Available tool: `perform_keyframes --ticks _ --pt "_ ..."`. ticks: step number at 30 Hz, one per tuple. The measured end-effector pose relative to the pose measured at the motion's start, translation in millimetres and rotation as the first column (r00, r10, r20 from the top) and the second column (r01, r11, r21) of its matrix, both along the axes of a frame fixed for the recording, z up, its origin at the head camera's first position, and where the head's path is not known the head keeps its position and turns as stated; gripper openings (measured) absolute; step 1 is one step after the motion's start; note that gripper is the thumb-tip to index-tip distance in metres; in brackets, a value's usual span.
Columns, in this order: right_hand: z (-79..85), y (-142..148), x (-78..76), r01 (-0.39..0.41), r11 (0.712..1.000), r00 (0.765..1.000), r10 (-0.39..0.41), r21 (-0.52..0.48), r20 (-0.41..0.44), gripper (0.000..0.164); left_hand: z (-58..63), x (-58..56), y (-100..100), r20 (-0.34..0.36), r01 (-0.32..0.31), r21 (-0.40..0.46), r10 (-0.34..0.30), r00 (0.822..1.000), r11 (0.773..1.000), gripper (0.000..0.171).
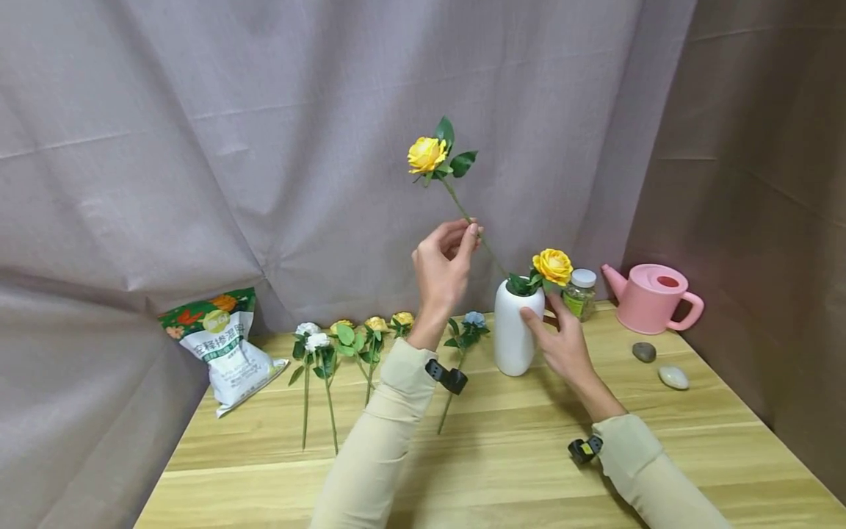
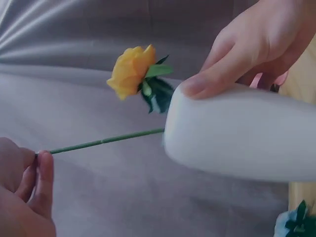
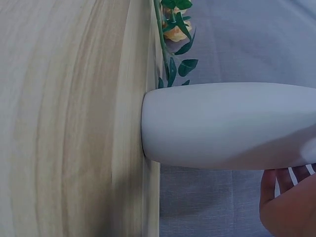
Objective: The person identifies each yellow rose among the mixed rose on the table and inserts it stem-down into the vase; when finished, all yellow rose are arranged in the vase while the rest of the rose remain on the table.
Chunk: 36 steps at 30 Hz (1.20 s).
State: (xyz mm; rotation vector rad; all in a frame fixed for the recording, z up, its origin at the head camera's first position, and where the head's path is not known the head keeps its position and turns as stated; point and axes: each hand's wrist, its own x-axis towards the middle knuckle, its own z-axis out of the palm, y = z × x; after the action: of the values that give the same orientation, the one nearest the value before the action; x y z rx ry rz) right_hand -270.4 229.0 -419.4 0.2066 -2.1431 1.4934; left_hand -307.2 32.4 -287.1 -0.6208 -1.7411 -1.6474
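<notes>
My left hand (image 1: 444, 266) pinches the green stem of a yellow rose (image 1: 427, 155) between thumb and fingers. The bloom is up high, leaning left, and the stem slants down to the mouth of a white vase (image 1: 512, 339). In the left wrist view the stem's lower end disappears at the vase's rim. My right hand (image 1: 560, 339) holds the upright vase near its top, thumb on the side facing me and fingers round the right side. Another yellow rose (image 1: 552, 267) stands in the vase, its bloom tipping right over the rim. In the right wrist view the vase's base (image 3: 153, 126) rests on the table.
Left of the vase lie a blue flower (image 1: 474, 319), several yellow roses (image 1: 376, 324) and white flowers (image 1: 317, 341). A bag (image 1: 228, 360) leans at the far left. Behind and right are a lidded jar (image 1: 580, 295), a pink watering can (image 1: 651, 301) and two stones (image 1: 673, 378).
</notes>
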Motion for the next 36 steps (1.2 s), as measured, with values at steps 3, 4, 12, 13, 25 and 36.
perform_keyframes --ticks 3,4,12,13,25,36 --pt "-1.4 1 0.3 -0.005 1.0 1.0 0.005 -0.005 -0.001 0.044 3.4 5.5 8 -0.042 -0.02 0.027 0.022 0.999 0.999 0.018" --pt "-2.0 1 0.2 -0.007 1.0 1.0 0.007 -0.005 0.0 0.043 3.6 5.1 10 -0.063 -0.023 0.043 0.026 0.998 0.999 0.018" --pt "-2.7 -1 0.6 -0.001 1.0 1.0 0.001 -0.002 0.0 0.042 -15.1 -23.2 23 -0.145 -0.01 0.046 0.017 0.989 0.999 0.019" --pt "-2.6 -1 0.9 -0.001 1.0 1.0 0.001 0.001 -0.001 0.042 -19.1 -27.0 25 -0.148 -0.011 0.037 0.016 0.989 0.999 0.019" --pt "-2.2 -1 0.9 -0.003 1.0 1.0 0.003 0.006 -0.022 0.048 -30.0 -21.8 30 -0.134 -0.054 -0.182 0.029 0.991 0.982 0.017" --pt "-3.2 -3 0.8 0.003 1.0 0.999 -0.003 0.006 -0.038 0.054 -59.5 -21.9 34 0.042 -0.023 -0.391 0.042 0.998 0.92 0.019"
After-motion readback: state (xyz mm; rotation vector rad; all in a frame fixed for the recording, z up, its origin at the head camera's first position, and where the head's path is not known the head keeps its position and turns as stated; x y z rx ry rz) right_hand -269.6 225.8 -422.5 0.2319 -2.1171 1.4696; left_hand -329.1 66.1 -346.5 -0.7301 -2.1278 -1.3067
